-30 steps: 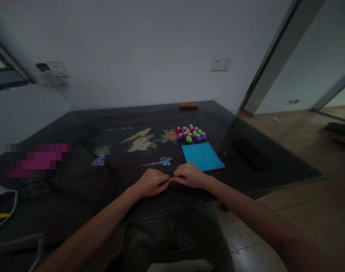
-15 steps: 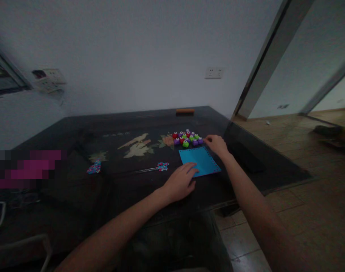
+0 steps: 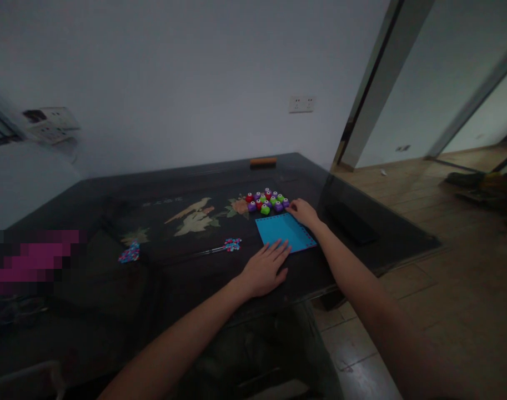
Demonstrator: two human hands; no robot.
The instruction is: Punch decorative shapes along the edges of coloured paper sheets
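Observation:
My left hand [image 3: 265, 270] lies flat with its fingers spread, the tips resting on the near left edge of a blue square sheet [image 3: 281, 231]. Small dark marks run along the sheet's far and right edges. By the sheet's far right corner, my right hand [image 3: 304, 212] has thumb and forefinger brought together; what is between them, if anything, is too small to make out. Its fingertips are close beside a cluster of small red, purple and green knob-like pieces [image 3: 265, 201] with white tops.
All this is on a black table [image 3: 211, 178] with a bird and flower picture. Small pink and blue bits form two piles, one left [image 3: 129, 253] and one nearer [image 3: 232, 244] beside thin clear strips. A dark oblong object [image 3: 352, 223] lies right, an orange-brown bar [image 3: 262, 161] at the back.
My left hand's fingers have spread flatter on the sheet's edge. The right hand keeps nearly the same place by the far right corner. The whole view has shifted slightly.

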